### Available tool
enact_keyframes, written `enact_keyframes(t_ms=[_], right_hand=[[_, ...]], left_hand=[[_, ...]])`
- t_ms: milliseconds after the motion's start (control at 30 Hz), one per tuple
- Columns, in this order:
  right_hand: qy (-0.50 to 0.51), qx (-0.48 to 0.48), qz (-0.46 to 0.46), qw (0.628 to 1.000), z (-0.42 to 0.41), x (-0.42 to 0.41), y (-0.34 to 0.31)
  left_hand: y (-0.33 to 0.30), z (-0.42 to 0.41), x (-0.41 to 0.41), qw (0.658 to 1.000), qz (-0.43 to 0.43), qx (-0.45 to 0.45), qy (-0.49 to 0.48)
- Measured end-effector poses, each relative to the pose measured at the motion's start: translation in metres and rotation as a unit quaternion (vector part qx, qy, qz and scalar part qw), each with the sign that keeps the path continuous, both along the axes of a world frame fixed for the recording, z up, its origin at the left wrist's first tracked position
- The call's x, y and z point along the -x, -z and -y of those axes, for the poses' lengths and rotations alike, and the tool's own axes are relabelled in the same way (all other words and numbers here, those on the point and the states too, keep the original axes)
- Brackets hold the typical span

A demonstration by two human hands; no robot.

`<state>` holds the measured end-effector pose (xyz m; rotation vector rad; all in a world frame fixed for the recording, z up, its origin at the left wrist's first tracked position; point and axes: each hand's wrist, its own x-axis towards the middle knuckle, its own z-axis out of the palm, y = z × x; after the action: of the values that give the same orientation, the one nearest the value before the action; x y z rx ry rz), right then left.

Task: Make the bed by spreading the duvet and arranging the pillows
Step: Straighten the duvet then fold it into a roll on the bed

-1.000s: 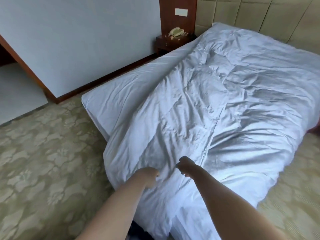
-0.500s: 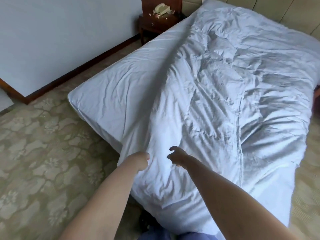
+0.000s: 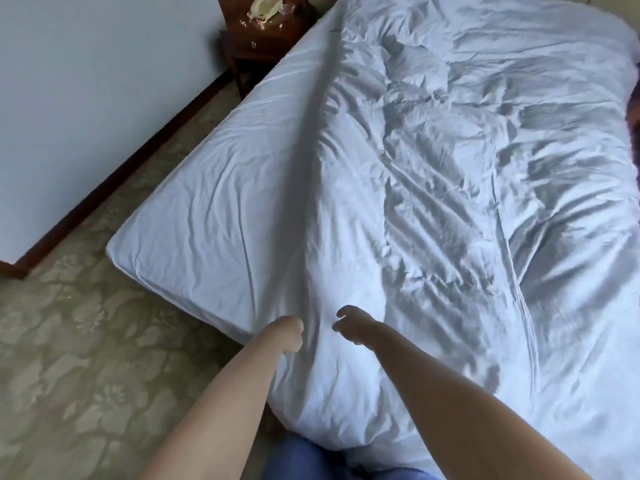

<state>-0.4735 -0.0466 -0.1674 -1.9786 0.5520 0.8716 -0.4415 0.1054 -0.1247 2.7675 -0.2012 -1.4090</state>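
On the far left the patterned carpet [image 3: 79, 341] fills less of my view than half a second ago, and the bedside table [image 3: 263, 43] with its phone [image 3: 265, 6] has slid up to the top edge. The bare sheet [image 3: 214, 216] now shows wider beside the white duvet [image 3: 433, 188], which lies rumpled across the bed. My left hand [image 3: 289, 336] stays curled into the duvet's near edge, gripping a fold. My right hand [image 3: 353, 323], just beside it, has loosened: fingers curled above the cloth, apparently holding nothing, where a second ago they were clenched.
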Motion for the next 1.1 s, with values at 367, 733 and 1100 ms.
enact_keyframes(t_ms=[367,733,1100], right_hand=[[0.116,0.075,-0.062,0.988,-0.057,-0.008,0.058],[0.294,0.212,-0.1,0.927,-0.174,-0.009,0.04],[0.252,0.29,0.051,0.922,-0.23,-0.061,-0.025]], left_hand=[[0.091,0.017,-0.085,0.888,-0.141,0.279,-0.337],[0.063,-0.012,-0.121,0.93,-0.023,0.31,-0.194],[-0.02,-0.09,-0.175,0.913,0.11,0.342,-0.193]])
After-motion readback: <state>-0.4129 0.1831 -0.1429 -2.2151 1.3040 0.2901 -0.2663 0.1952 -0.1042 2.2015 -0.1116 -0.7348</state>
